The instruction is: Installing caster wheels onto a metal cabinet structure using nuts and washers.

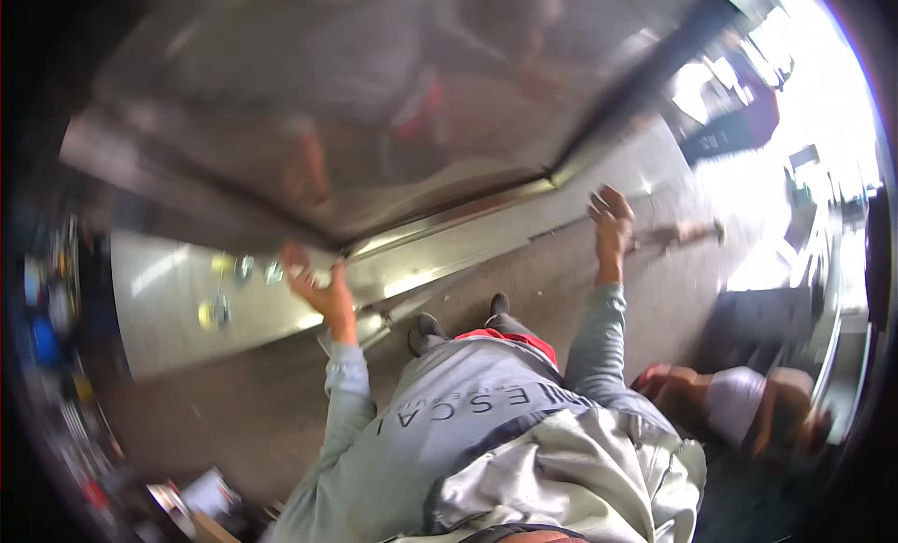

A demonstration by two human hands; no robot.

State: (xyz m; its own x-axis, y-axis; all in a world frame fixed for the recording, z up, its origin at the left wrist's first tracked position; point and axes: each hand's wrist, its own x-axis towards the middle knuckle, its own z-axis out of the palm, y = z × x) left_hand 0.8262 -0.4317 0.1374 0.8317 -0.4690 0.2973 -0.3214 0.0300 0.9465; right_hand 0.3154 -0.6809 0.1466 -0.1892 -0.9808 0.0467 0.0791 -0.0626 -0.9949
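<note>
A large, shiny metal panel with folded edges (pixel 374 159) is tilted up in front of me, blurred and mirroring shapes on its face. Close to its lower left corner is my left hand (pixel 327 295), fingers spread and thumb raised. Those fingertips are smeared, and I cannot tell whether they touch the panel's edge. My right hand (pixel 613 223) is held out to the right of the panel's other lower corner, apart from it. Its fingers are slightly bent, with nothing visible in them. Beneath the panel lies a wide, pale metal tabletop (pixel 150 333).
Small yellow and clear items (pixel 215 309) sit on the tabletop's left part. At the lower right is a person (pixel 739 403) in white clothing, near a dark grey box-like object (pixel 762 318). Cluttered shelving (pixel 56 309) lines the left side. Papers and a box (pixel 206 496) are at lower left.
</note>
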